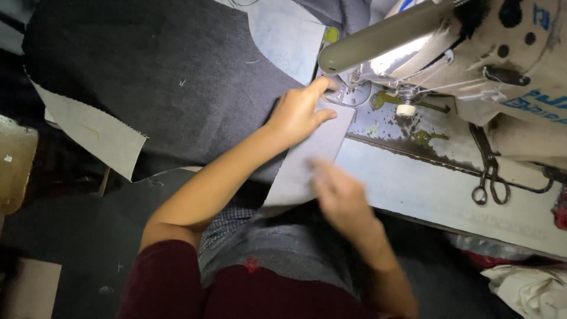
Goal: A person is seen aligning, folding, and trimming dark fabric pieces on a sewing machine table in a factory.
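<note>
At centre frame, a smooth grey fabric strip (313,159) lies flat on the worktop (425,189), running up toward the sewing machine (472,47) at upper right. Left hand (298,112) presses it flat, fingers extended toward the metal needle plate (349,94) — right hand (339,195), blurred, rests on its lower end. Coarse dark cloth (159,71) spreads across the upper left; steel scissors (487,171) lie at right.
</note>
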